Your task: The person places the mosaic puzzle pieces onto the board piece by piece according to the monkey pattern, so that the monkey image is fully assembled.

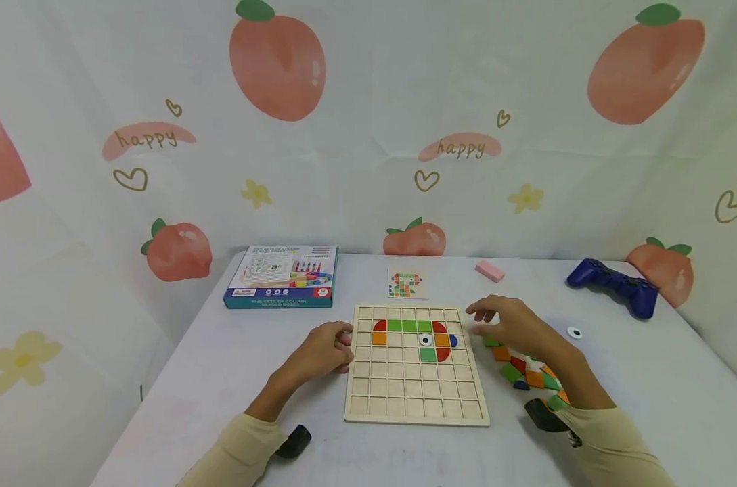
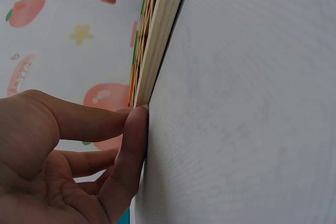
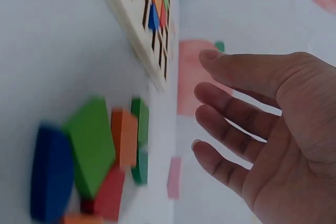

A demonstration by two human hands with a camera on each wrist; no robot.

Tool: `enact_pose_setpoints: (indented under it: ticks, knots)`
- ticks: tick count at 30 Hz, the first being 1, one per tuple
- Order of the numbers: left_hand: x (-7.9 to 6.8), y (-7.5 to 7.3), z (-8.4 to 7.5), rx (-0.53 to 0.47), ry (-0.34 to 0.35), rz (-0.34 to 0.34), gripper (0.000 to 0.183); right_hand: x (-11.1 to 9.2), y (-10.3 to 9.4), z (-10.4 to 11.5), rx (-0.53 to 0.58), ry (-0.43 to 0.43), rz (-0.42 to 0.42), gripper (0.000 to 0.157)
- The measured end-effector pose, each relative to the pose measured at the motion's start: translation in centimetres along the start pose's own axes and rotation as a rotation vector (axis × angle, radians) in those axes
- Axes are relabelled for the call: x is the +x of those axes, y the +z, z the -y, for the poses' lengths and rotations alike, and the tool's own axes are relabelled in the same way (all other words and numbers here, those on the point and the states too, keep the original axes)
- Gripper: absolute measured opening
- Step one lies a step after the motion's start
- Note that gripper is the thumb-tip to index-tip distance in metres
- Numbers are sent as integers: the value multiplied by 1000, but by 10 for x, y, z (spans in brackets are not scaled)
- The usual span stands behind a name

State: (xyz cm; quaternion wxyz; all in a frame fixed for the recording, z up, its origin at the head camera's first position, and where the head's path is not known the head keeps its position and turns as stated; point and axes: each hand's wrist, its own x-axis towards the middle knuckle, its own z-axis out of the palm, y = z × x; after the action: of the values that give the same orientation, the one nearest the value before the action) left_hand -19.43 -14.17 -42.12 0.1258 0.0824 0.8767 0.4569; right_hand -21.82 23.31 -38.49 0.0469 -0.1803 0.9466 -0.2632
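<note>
A wooden grid board (image 1: 398,389) lies flat on the table, its upper cells holding red, green, orange and blue tiles and a round eye tile (image 1: 426,340). At its left edge is my left hand (image 1: 319,352); in the left wrist view the thumb and a finger (image 2: 137,135) pinch the board's rim. My right hand (image 1: 511,325) hovers by the upper right corner, fingers loosely bent and apart, holding nothing. Beneath and beside it lies a pile of loose coloured tiles (image 1: 534,378), partly hidden by the forearm. In the right wrist view, a green tile (image 3: 92,145) leans among them.
Behind the board lies a pattern card (image 1: 407,284). A boxed toy set (image 1: 279,301) sits at the back left. Toward the back right are a pink block (image 1: 490,271), a blue game controller (image 1: 612,287) and another eye tile (image 1: 574,333). A printed cloth hangs behind the table.
</note>
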Motion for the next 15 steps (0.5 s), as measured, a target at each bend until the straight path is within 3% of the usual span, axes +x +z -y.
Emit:
enact_pose_setpoints:
  ticks: [15]
  knots:
    - [2, 1, 2, 22, 12, -7, 51, -20, -24, -43, -2, 135, -34, 42]
